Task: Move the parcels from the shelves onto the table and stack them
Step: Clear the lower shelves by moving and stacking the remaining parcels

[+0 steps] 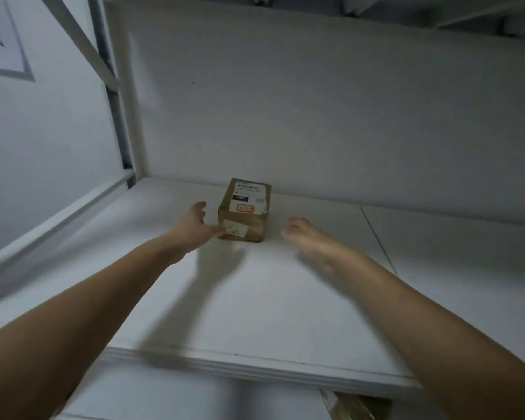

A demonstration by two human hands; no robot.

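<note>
I have the parcel (244,209) on the shelf (255,313), set well back and close to the rear panel (315,116). The left hand (194,225) is at its left side with the thumb touching the near left corner, and the right hand (303,234) is to its right, near but apart. A post (125,116) stands at the shelf's back left corner, a picture (3,40) hangs on the wall further left, and part of another parcel (356,404) shows below the shelf's front edge on the right.

Open shelf (255,298) flanking the parcel (244,210)
</note>
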